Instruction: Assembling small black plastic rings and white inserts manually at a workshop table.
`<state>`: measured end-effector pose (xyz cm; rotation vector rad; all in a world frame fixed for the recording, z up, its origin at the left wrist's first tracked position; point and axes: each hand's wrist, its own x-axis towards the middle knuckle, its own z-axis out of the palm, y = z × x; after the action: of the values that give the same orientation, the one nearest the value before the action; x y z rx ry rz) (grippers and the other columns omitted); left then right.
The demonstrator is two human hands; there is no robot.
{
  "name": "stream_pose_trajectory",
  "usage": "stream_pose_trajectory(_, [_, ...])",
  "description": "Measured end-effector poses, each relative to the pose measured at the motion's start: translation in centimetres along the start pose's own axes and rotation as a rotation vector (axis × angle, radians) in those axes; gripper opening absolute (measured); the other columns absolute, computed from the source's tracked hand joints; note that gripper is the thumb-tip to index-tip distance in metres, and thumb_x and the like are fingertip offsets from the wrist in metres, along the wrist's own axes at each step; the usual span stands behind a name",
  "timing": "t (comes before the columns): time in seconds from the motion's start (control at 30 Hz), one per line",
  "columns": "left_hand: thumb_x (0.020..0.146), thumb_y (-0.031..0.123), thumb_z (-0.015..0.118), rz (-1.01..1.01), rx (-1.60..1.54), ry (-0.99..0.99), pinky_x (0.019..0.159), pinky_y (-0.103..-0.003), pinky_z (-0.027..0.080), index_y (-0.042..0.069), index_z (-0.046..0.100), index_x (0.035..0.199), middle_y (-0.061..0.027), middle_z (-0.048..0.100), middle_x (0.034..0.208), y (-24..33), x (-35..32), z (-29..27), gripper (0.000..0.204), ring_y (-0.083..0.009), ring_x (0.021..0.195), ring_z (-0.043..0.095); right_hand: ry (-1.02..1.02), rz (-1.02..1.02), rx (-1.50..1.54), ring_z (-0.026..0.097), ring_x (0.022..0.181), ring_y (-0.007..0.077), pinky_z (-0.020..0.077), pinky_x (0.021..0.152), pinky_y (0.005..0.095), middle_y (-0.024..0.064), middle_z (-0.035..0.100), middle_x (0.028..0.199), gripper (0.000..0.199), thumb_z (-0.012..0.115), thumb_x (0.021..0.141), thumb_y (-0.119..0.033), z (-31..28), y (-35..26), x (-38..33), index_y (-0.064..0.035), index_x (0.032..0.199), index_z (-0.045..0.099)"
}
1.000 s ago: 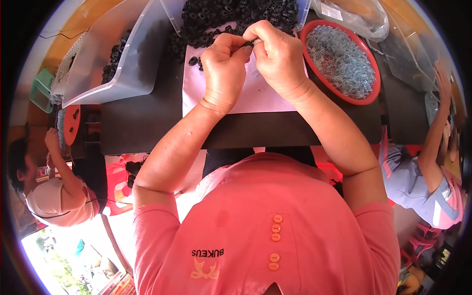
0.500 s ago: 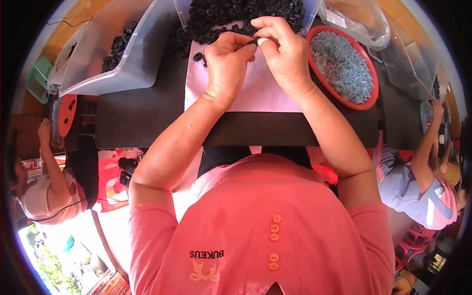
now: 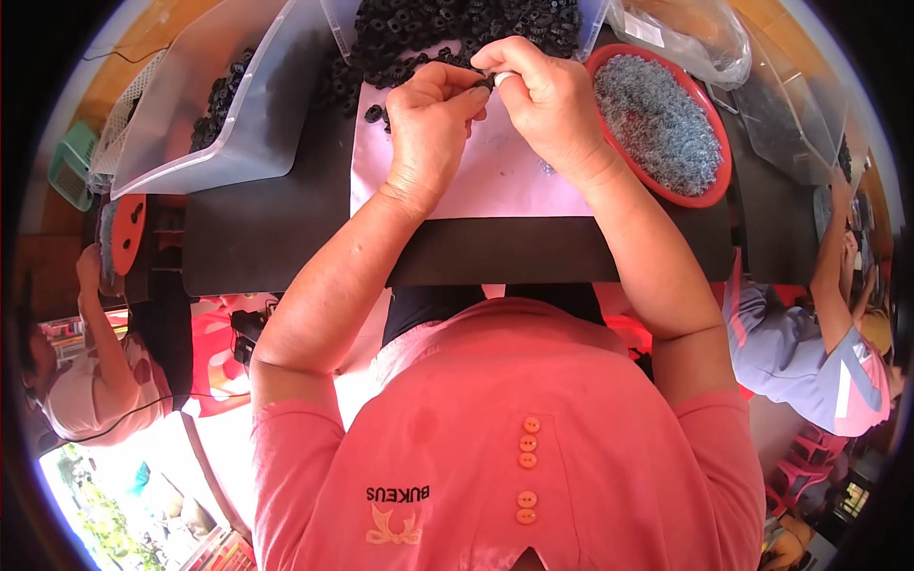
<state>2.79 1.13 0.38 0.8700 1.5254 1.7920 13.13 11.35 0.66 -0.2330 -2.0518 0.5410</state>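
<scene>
My left hand (image 3: 430, 116) and my right hand (image 3: 540, 95) meet fingertip to fingertip over a pale pink sheet (image 3: 495, 181) on the dark table. Together they pinch a small black part (image 3: 486, 84) between thumbs and forefingers; most of it is hidden by the fingers. Just beyond the hands lies a heap of small black ring-shaped parts (image 3: 447, 24). A few loose black parts (image 3: 374, 114) rest on the sheet left of my left hand.
A red bowl (image 3: 716, 181) of tiny grey metal pieces stands right of my right hand. A clear plastic bin (image 3: 214, 105) with black parts sits at the left. Clear bags (image 3: 685, 29) lie at the back right. Other people sit at both sides.
Both hands stay joined on the small part, with only slight finger movement. The view has shifted a little.
</scene>
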Motion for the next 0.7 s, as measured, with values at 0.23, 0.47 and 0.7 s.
stream_pose_trajectory(0.23, [0.083,0.0,0.066,0.005,0.017,-0.019,0.054,-0.022,0.043,-0.003,0.065,0.091,-0.0044,0.064,0.071,0.2,-0.1,0.0,0.008,-0.0075,0.061,0.055,0.016,-0.206,-0.118,0.063,0.059,0.0269,0.0479,0.052,0.0386,0.0073,0.062,0.064,0.023,0.059,0.072,0.006,-0.2,0.1,0.3,-0.0095,0.089,0.059])
stream_pose_trajectory(0.47, [0.082,-0.001,0.067,-0.139,-0.089,-0.04,0.05,-0.021,0.04,-0.003,0.065,0.09,-0.0054,0.064,0.069,1.0,-0.4,-0.1,0.008,-0.007,0.058,0.054,0.049,0.197,0.007,0.071,0.074,0.0203,0.0557,0.065,0.0301,0.0093,0.071,0.085,0.023,0.053,0.079,0.009,0.1,-1.3,-0.6,-0.0054,0.095,0.061])
stream_pose_trajectory(0.7, [0.081,-0.001,0.068,-0.033,-0.015,-0.015,0.053,-0.022,0.044,-0.003,0.066,0.088,-0.0062,0.065,0.072,0.5,-0.1,-0.2,0.007,-0.0084,0.062,0.058,0.077,-0.229,-0.234,0.06,0.059,0.024,0.0449,0.053,0.0373,0.0031,0.059,0.064,0.02,0.063,0.068,0.002,0.3,-1.2,-0.1,-0.0118,0.079,0.055])
